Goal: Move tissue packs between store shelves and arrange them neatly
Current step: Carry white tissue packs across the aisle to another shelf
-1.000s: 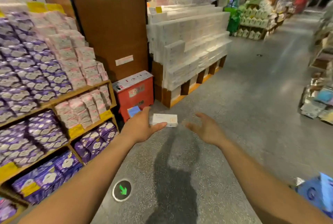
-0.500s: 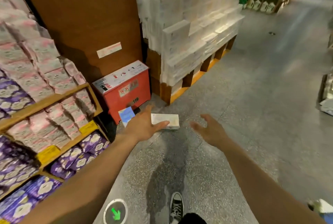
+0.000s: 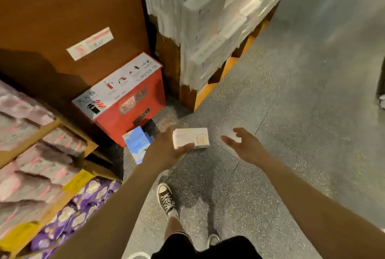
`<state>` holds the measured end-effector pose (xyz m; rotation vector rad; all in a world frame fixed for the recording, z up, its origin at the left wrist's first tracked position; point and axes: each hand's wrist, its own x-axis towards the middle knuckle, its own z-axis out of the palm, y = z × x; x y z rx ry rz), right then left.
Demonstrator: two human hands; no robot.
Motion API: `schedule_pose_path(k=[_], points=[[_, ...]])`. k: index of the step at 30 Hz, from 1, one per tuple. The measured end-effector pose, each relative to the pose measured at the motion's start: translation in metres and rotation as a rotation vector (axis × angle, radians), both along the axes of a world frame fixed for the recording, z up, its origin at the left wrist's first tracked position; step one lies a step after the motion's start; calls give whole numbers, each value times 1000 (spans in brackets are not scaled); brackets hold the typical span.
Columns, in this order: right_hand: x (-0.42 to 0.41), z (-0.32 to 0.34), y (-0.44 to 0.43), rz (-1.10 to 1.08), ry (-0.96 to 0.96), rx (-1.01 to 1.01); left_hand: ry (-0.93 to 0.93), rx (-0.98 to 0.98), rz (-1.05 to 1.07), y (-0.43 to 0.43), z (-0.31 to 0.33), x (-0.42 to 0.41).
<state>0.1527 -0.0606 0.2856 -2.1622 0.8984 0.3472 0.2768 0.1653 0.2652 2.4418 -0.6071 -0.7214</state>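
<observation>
Single view, from a camera worn on the person's head. It faces forward and steeply down along both outstretched forearms. The left hand [image 3: 166, 150], gripping the tissue pack [image 3: 190, 137], and the right hand [image 3: 245, 146] sit near, at mid-frame. Below the hands: the wearer's shoe [image 3: 166, 198]. Left of them: shelves [image 3: 31, 142]. Beyond them: red cabinet [image 3: 129, 104], pallet stack [image 3: 208, 29].

The white, orange-marked tissue pack [image 3: 193, 136] is held flat and level.
</observation>
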Motion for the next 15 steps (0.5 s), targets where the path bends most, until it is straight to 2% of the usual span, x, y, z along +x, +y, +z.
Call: schedule_pose_path(k=[8,15], points=[[127,-153,-45,-202,65,89,80,47,-25,-53,-162,149],[199,-357,-89,-196,150,118,111,49,46,-99,-375,219]])
